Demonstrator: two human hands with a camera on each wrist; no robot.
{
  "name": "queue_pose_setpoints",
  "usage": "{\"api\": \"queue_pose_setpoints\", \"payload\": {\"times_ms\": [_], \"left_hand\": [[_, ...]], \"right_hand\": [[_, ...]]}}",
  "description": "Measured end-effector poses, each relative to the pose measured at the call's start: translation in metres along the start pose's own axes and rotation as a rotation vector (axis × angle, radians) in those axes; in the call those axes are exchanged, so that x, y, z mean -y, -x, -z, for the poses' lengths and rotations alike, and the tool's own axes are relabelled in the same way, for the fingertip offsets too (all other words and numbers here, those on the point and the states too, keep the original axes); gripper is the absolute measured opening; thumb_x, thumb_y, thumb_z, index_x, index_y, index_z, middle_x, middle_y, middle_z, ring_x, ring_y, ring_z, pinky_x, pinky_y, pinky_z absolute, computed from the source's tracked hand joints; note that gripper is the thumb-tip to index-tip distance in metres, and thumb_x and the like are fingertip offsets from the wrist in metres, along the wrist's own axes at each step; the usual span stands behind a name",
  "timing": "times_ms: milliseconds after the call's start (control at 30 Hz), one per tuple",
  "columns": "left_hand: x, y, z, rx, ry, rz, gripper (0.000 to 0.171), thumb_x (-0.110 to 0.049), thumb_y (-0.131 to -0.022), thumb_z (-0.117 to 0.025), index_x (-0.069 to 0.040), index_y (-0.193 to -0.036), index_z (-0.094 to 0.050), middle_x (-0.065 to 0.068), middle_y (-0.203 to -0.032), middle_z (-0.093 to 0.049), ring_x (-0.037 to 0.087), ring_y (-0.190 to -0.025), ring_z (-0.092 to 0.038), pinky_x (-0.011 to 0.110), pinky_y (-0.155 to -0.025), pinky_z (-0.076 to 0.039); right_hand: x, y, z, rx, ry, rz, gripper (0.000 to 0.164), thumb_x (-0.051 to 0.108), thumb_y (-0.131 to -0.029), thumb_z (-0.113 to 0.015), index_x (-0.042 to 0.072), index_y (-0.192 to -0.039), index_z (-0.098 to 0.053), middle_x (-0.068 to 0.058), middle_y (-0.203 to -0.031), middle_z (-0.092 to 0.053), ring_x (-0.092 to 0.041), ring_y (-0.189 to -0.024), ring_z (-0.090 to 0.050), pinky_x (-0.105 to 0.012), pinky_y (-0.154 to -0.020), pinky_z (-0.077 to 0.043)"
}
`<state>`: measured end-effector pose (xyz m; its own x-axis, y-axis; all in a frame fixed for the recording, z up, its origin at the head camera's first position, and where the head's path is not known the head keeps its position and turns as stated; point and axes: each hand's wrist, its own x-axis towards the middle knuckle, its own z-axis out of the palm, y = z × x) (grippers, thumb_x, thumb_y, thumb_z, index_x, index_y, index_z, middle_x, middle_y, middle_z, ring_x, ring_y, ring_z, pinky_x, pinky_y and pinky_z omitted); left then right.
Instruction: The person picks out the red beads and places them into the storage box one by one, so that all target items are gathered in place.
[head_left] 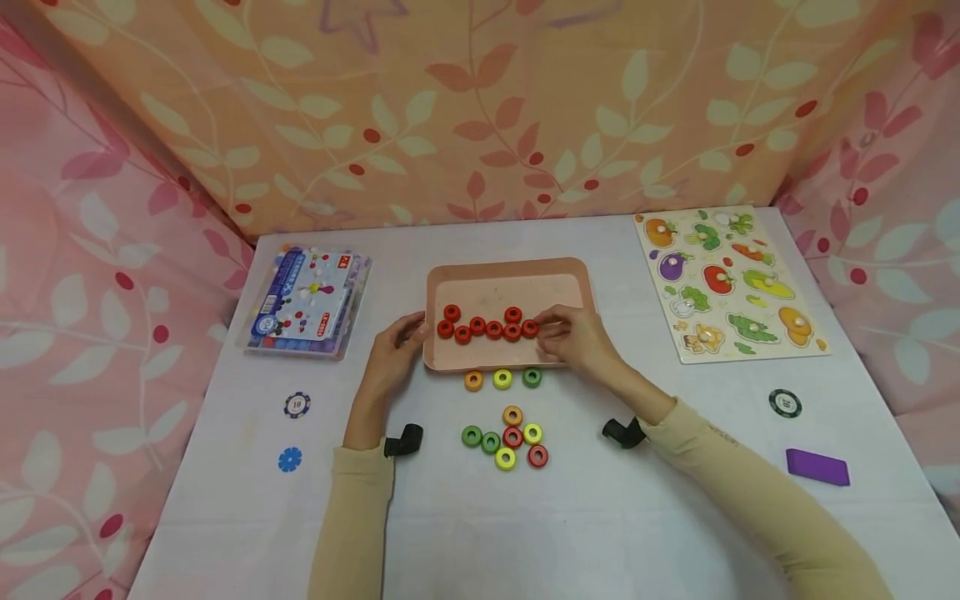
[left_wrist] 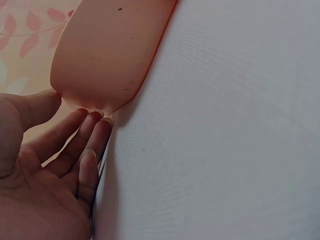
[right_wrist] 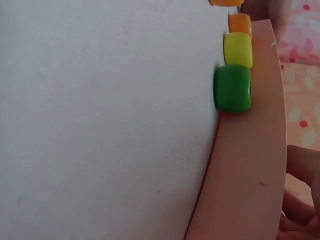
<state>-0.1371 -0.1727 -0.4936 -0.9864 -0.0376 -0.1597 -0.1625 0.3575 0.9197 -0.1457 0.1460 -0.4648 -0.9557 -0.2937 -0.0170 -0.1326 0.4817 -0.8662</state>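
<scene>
A shallow pinkish tray (head_left: 510, 268) lies on the table, with several red rings (head_left: 493, 330) inside in a zigzag row. My left hand (head_left: 396, 350) holds the tray's left end. In the left wrist view its thumb (left_wrist: 47, 106) meets the rim and its fingertips touch the lower side. My right hand (head_left: 577, 340) reaches over the right part of the tray, its fingertips at the rightmost red ring (head_left: 530, 328), seemingly pinching it. The tray wall hides those fingertips in the right wrist view. An orange ring (head_left: 473, 381), a yellow ring (head_left: 502, 379) and a green ring (head_left: 532, 377) line the front edge.
Several mixed rings (head_left: 512, 437) lie nearer me. On the left are a bead box (head_left: 307, 300), a numbered chip (head_left: 297, 405) and a blue disc (head_left: 289, 459). A vegetable puzzle board (head_left: 731, 287), another chip (head_left: 785, 403) and a purple block (head_left: 817, 467) lie right.
</scene>
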Motion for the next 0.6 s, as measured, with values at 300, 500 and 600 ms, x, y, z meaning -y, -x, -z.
{"api": "queue_pose_setpoints", "payload": {"times_ms": [300, 500, 600], "left_hand": [[0.0, 0.0, 0.0, -0.001, -0.011, 0.007, 0.045, -0.035, -0.1, -0.061, -0.013, -0.139, -0.059, 0.01, -0.131, -0.063, 0.025, -0.12, -0.055, 0.043, -0.105, -0.039], [-0.001, 0.0, 0.0, -0.003, -0.015, 0.009, 0.045, -0.035, -0.1, -0.061, -0.014, -0.139, -0.058, 0.01, -0.13, -0.063, 0.025, -0.12, -0.054, 0.043, -0.105, -0.039], [0.0, 0.0, 0.0, -0.002, -0.015, 0.003, 0.045, -0.034, -0.1, -0.061, -0.013, -0.139, -0.058, 0.011, -0.131, -0.063, 0.025, -0.12, -0.055, 0.042, -0.104, -0.039]], "right_hand": [[0.015, 0.025, -0.011, 0.055, 0.163, 0.321, 0.036, 0.003, -0.081, -0.08, 0.001, -0.114, -0.067, -0.013, -0.113, -0.067, -0.03, -0.105, -0.06, -0.047, -0.088, -0.054], [0.023, 0.043, -0.021, 0.302, 0.265, 0.37, 0.036, 0.022, -0.076, -0.088, 0.016, -0.109, -0.073, 0.0, -0.121, -0.065, -0.018, -0.114, -0.049, -0.042, -0.097, -0.046], [0.024, 0.05, -0.023, 0.344, 0.293, 0.39, 0.037, 0.026, -0.075, -0.089, 0.021, -0.108, -0.074, -0.001, -0.129, -0.06, -0.018, -0.122, -0.043, -0.047, -0.1, -0.041]]}}
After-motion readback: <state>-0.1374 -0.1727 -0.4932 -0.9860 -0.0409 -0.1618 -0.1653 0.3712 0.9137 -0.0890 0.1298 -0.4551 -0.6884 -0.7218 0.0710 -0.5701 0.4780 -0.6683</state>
